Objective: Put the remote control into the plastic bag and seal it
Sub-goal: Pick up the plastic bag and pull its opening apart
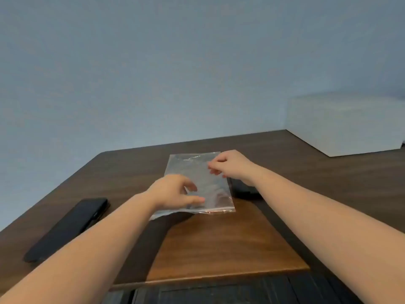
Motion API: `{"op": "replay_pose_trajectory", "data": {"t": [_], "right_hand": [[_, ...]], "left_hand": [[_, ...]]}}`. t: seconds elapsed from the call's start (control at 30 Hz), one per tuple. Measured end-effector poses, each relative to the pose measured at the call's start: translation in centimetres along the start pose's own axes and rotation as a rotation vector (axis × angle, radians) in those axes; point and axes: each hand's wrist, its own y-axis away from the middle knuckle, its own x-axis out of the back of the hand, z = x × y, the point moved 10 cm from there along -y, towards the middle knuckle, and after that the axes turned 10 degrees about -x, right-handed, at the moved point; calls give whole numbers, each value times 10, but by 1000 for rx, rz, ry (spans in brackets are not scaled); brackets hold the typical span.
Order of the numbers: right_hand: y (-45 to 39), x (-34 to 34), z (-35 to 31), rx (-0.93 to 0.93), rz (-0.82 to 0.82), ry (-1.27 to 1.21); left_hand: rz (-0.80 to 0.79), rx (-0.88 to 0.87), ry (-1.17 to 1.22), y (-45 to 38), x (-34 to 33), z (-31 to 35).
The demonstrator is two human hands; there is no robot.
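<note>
A clear plastic bag (198,183) lies flat on the dark wooden table (219,242), wrinkled and faintly glossy, with a thin reddish seal strip along its near edge and a bright crease near its far edge. The left hand (173,191) rests on the near left part of the bag, fingers loosely curled and parted, thumb stretched toward the seal strip; whether it pinches the film or only presses on it cannot be told. The right hand (230,164) sits over the bag's far right edge, thumb and forefinger drawn together at the film as if nipping it, the other fingers curled under. A long black remote control (68,228) lies on the table well to the left of the left hand, nearer the person, flat and angled, apart from the bag. Just beneath the right wrist, touching the bag's right edge, sits a dark object (245,189), mostly hidden by the forearm; its kind cannot be determined. A white box (346,123) stands far to the right of the right hand, against the pale blue wall (153,62).
</note>
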Motion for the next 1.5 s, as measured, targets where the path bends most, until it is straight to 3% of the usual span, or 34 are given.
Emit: {"op": "replay_pose_trajectory", "data": {"t": [0.1, 0.33, 0.53, 0.87, 1.0, 1.37, 1.5], "right_hand": [[15, -2, 3, -22, -8, 33], [21, -8, 1, -10, -5, 11], [4, -3, -11, 11, 60, -145], [-21, -23, 15, -34, 79, -40], [-22, -35, 14, -51, 32, 73], [-23, -23, 22, -91, 133, -89], [-19, -15, 14, -8, 199, -8]], "left_hand": [[-60, -39, -42, 12, -16, 10], [185, -11, -99, 6, -12, 0], [426, 227, 232, -9, -2, -35], [589, 288, 536, -35, -13, -51], [560, 253, 640, -39, -15, -46], [524, 152, 637, -42, -6, -34], [538, 149, 554, -43, -3, -34]]}}
